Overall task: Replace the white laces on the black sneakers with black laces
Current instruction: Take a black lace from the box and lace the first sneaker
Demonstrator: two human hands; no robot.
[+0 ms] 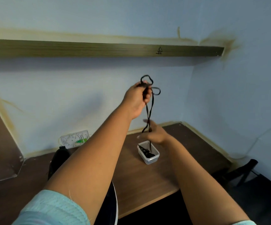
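My left hand [138, 98] is raised high in front of the wall and grips a bunch of black lace [149, 108] whose loops stick out above its fingers. The lace hangs down in two strands to my right hand [154, 133], which pinches it just above a small clear plastic tub [152, 158]. More black lace lies inside that tub on the brown table [147, 179]. A black sneaker [58, 159] lies on the table behind my left forearm, mostly hidden. A second black sneaker with a white sole edge [113, 203] shows under my left elbow.
A white power strip with a green light [75, 138] leans against the wall at the table's back. A long wooden shelf [99, 49] runs across the wall above. A black chair frame [245, 172] stands to the right of the table.
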